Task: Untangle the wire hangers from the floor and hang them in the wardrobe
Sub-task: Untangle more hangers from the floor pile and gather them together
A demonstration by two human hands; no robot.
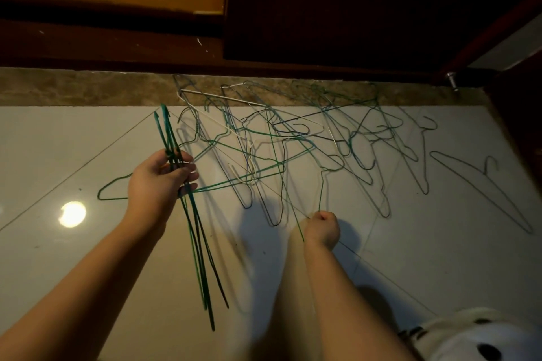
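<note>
A tangle of wire hangers (pixel 293 138), green, dark and white, lies spread on the pale tiled floor (pixel 88 141) in front of the wardrobe. My left hand (pixel 159 182) grips a bundle of green hangers (pixel 199 258) held edge-on, their hooks pointing up and away. My right hand (pixel 321 228) is closed in a fist around a thin green hanger wire (pixel 321 190) that runs up into the pile. One dark hanger (pixel 484 190) lies apart at the right.
The dark wooden wardrobe (pixel 337 9) stands at the top, its door (pixel 498 47) open at the right with a metal knob (pixel 451 80). A brown stone strip (pixel 73 88) borders the tiles. A white slipper (pixel 484 337) is at bottom right. A light glare (pixel 72 214) shines on the floor.
</note>
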